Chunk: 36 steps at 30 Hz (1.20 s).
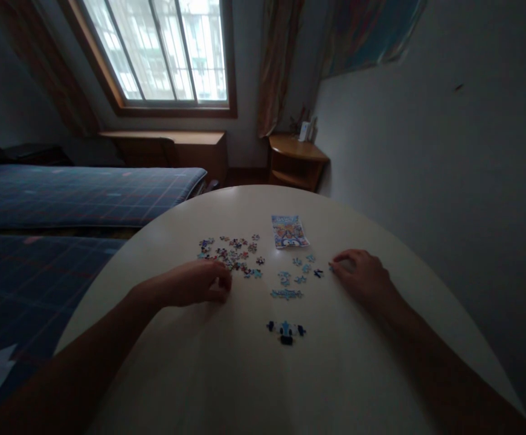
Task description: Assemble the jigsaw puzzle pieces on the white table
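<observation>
A pile of loose jigsaw pieces (pixel 233 251) lies on a round pale table (pixel 253 380). My left hand (pixel 197 284) rests at the near edge of that pile, fingers curled in a pinch by the pieces; what it holds is too small to make out. My right hand (pixel 362 275) lies on the table to the right, fingers curled, its fingertips touching a small blue piece (pixel 331 266). Between the hands are several scattered blue pieces (pixel 301 269), a joined strip (pixel 286 294) and a small joined cluster (pixel 285 331). A printed reference picture (pixel 290 231) lies beyond them.
A bed with a blue plaid cover (pixel 63 199) stands left of the table. A wooden corner shelf (pixel 296 160) and a low wooden unit (pixel 172 148) sit under the window (pixel 167 51). A plain wall runs along the right.
</observation>
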Tool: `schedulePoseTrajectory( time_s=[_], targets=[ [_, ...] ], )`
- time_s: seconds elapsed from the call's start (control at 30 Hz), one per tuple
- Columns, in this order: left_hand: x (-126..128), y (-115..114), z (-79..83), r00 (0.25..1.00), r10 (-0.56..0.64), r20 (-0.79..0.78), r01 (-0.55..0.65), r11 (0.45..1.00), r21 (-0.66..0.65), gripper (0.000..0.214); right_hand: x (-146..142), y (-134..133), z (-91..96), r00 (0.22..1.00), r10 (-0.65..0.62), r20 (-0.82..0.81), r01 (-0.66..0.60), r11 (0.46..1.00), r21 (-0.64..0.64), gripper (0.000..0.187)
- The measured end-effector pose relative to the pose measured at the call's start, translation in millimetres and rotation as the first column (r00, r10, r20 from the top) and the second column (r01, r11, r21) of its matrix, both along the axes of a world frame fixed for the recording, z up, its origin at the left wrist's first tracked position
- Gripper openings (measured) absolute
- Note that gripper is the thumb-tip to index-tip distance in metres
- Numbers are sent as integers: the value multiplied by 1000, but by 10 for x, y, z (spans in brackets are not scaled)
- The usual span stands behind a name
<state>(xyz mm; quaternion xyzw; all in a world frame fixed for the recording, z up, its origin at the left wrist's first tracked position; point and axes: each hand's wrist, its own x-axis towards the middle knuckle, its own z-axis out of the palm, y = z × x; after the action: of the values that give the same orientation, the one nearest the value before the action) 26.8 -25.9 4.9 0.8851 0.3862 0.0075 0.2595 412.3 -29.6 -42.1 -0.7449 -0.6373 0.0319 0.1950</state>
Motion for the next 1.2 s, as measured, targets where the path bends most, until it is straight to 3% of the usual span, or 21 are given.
schedulePoseTrajectory(
  time_s=[0.1, 0.2, 0.3, 0.43, 0.5, 0.6, 0.67, 0.77, 0.87, 1.07, 1.2],
  targets=[
    [-11, 12, 11, 999, 46, -28, -46, 999, -10, 7, -8, -5, 13, 1000, -6, 12, 6, 1000, -10, 23],
    [10, 32, 2, 994, 102, -37, -99, 992, 73, 6, -11, -3, 24, 1000, -3, 16, 3, 1000, -23, 24],
    [55, 21, -24, 999, 49, -8, -47, 983, 177, 2, -15, -2, 37, 1000, -2, 16, 3, 1000, -30, 23],
    [68, -1, -6, 1000, -2, -14, 3, 999, 48, 8, -21, -5, 49, 1000, -11, 10, 11, 999, -38, 23],
    [13, 21, 33, 997, 63, -40, -63, 998, 10, 13, -15, -4, 45, 1000, -13, 12, 13, 999, -30, 23],
    [-150, 87, 83, 956, 273, -107, -250, 950, 187, 17, 6, 6, 26, 1000, 0, 17, 1, 1000, -19, 24],
    [-262, 125, 90, 932, 338, -135, -300, 923, 240, 16, 20, 16, 14, 1000, 6, 14, -6, 999, -38, 24],
    [-317, 140, 72, 937, 318, -143, -287, 936, 202, 17, 29, 25, 5, 1000, -1, 4, 1, 998, -56, 24],
    [-214, 123, 57, 952, 280, -125, -254, 948, 189, 16, 21, 20, 11, 1000, 1, 1, -1, 999, -45, 23],
    [-67, 116, 6, 993, 109, -49, -102, 987, 126, 24, 6, 5, 39, 1000, 0, 9, 1, 998, -56, 27],
    [-130, 147, -48, 988, 140, -70, -129, 981, 147, 28, 14, 8, 27, 1000, 13, 20, -12, 999, -40, 26]
  ],
)
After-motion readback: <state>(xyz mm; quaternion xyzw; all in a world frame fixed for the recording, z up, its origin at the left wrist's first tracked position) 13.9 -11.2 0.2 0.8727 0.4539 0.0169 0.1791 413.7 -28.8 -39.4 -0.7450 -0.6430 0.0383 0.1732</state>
